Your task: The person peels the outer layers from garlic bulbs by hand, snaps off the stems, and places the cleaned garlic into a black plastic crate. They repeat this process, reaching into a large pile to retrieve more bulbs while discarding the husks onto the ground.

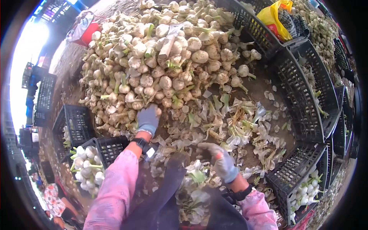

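My left hand [148,120], in a grey-blue glove, reaches to the near edge of a large heap of garlic bulbs [165,82]. Its fingers curl down around a garlic bulb [158,111], partly hidden by the glove. Lower and to the right, my right hand [221,161] hovers over loose peeled skins [199,176], its gloved fingers stretched out to the left and apart from the thumb. Nothing shows in that hand; a small reddish spot marks its glove. On top of the heap lies a flat wooden piece [167,48] with a pale end.
Black plastic crates stand on both sides; the left crate [111,147] and right crate [297,168] have cleaned garlic nearby. A yellow bag [276,19] hangs at upper right, a red bucket [86,34] stands upper left. Another person [55,199] is at lower left.
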A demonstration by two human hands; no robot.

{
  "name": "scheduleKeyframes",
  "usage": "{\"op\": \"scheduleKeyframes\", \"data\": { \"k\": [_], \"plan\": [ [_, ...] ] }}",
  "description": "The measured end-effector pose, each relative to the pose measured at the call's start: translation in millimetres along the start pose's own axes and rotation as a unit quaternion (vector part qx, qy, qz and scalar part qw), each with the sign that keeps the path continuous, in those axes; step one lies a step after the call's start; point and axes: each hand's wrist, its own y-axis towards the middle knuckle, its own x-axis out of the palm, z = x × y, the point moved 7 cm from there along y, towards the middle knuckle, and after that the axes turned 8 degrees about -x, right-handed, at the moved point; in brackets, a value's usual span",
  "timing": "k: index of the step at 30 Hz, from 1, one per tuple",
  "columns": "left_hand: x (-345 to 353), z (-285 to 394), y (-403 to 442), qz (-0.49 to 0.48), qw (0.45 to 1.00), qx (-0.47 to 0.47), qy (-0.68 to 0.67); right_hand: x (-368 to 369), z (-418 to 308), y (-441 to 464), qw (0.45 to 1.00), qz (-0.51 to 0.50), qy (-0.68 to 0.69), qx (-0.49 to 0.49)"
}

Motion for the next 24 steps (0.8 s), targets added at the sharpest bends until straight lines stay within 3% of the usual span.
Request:
{"op": "scheduleKeyframes", "data": {
  "k": [1,2,3,6,7,9,12,13,14,16,17,20,24],
  "plan": [
    [-1,-3,-13,-0.082,0.994,-0.047,-0.063,-4,6,8,0.988,-0.002,-0.15,-0.034],
    [-4,2,-28,-0.096,0.98,-0.043,-0.167,-3,6,15,0.953,-0.004,-0.296,-0.066],
    [-4,9,-45,-0.111,0.956,-0.039,-0.269,14,-18,17,0.932,0.006,-0.344,-0.111],
    [5,50,-92,-0.228,0.804,-0.034,-0.547,49,-58,25,0.748,-0.022,-0.612,-0.256],
    [-12,73,-106,-0.289,0.757,0.002,-0.586,52,-58,26,0.731,-0.021,-0.61,-0.305],
    [-64,101,-133,-0.437,0.671,0.038,-0.598,43,-58,26,0.772,-0.051,-0.548,-0.318],
    [-71,105,-132,-0.497,0.556,0.047,-0.664,35,-82,17,0.824,-0.021,-0.451,-0.343],
    [-80,101,-126,-0.481,0.61,0.05,-0.628,17,-61,17,0.931,0.024,-0.277,-0.237],
    [-93,102,-121,-0.374,0.69,0.143,-0.603,14,-46,16,0.974,0.024,-0.143,-0.176],
    [-128,109,-127,-0.13,0.794,0.311,-0.505,20,-31,14,0.991,0.015,0.077,-0.111],
    [-133,115,-135,-0.137,0.813,0.354,-0.441,30,-31,15,0.981,-0.013,0.159,-0.106],
    [-117,113,-144,-0.207,0.751,0.24,-0.579,25,-9,7,0.998,0.013,0.023,-0.059],
    [-130,117,-150,-0.177,0.756,0.242,-0.582,23,-24,8,0.996,0.047,0.049,-0.062]
  ]
}}
